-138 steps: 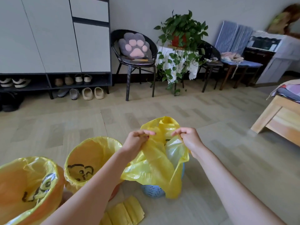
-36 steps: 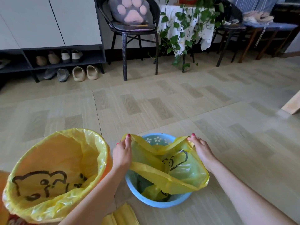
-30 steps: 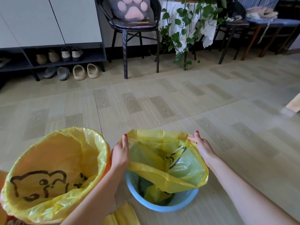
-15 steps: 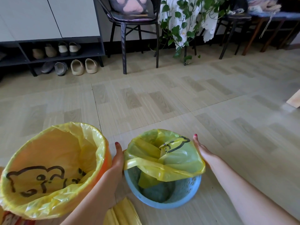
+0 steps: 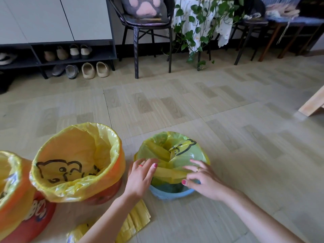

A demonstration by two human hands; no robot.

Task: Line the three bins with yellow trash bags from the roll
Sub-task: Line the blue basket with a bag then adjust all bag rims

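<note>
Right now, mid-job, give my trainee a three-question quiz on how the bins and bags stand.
1. True or false: the yellow plastic bag already wraps the near rim of the small blue plastic bin.
2. Which bin beside it is fully lined? A) the orange round bin B) none
3. What lies on the floor under the left hand, opposite the right hand?

Key: 1 false, the near rim is bare. 2 A. 3 the flat folded strip of yellow bags.
</note>
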